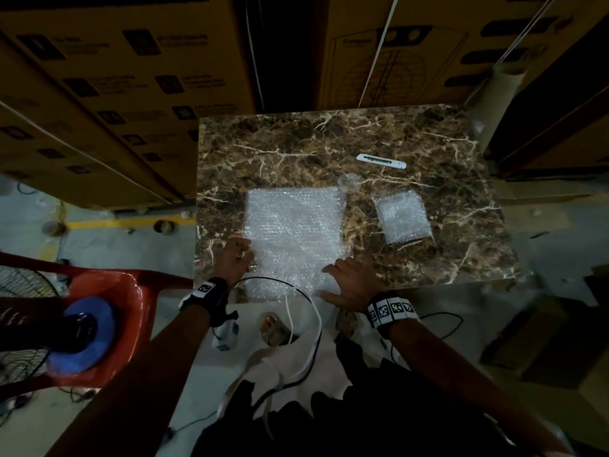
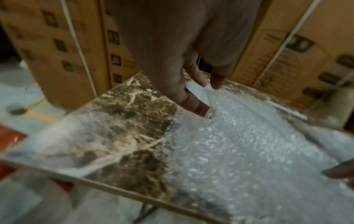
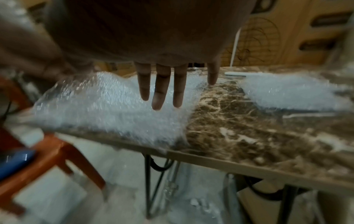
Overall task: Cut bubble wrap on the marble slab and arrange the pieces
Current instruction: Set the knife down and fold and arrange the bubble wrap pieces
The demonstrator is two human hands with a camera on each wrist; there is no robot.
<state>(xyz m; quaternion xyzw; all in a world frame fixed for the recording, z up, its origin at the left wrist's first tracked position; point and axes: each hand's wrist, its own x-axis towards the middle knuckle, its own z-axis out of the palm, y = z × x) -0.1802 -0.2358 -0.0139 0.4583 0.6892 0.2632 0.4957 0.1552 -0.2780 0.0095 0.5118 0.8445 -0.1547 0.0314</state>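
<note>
A large bubble wrap sheet [image 1: 295, 237] lies flat on the brown marble slab [image 1: 428, 133], its near edge hanging slightly over the front edge of the surface toward the person. The left hand [image 1: 235, 258] sits at the sheet's left edge near the front; in the left wrist view its fingers [image 2: 195, 104] are bent downward with the tips touching the wrap right at its border, the thumb apart from them, though whether they actually pinch the edge cannot be told through the blur. The right hand [image 1: 352, 282] lies at the sheet's near right corner with its fingers [image 3: 161, 91] straight and spread; the right wrist view shows three of them over the wrap and the little finger out over bare marble, and contact with the sheet cannot be made out for certain. A smaller cut bubble wrap piece [image 1: 403, 216] rests on the slab to the right of the big sheet, clearly apart from both hands. A white utility knife [image 1: 381, 160] lies farther back on the surface, beyond the small piece and untouched. Cardboard boxes [image 1: 131, 77] stand behind the slab, and a red plastic chair [image 1: 131, 291] stands on the floor to the left.
</note>
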